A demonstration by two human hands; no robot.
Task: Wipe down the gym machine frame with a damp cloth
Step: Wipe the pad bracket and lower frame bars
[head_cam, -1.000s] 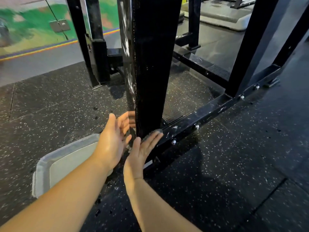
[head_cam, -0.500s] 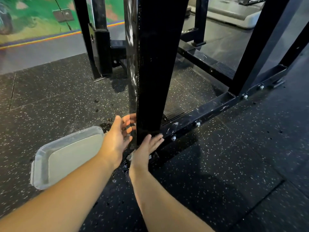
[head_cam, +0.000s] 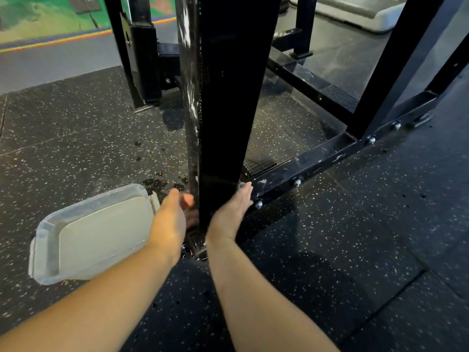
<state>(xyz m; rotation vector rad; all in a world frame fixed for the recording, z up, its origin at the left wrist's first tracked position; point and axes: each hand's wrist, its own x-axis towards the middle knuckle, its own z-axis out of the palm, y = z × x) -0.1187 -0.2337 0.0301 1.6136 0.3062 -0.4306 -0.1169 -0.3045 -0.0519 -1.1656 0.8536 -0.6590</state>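
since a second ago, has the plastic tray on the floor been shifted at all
No. The tray keeps its far corner by the same wet patch beside the black post; only the view has shifted.

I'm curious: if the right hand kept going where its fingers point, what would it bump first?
Probably the rail beside the post; the right hand is nearly there, though depth is unclear.

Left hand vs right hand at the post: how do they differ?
Left hand sits at the left face of the upright post; right hand lies on its front-right edge. Right hand's fingers are straight, pointing up the post; left hand's are blurred, pose unclear. Left hand is beside the clear tray; right hand is beside the bolted base rail. Both are low, near the post's foot.
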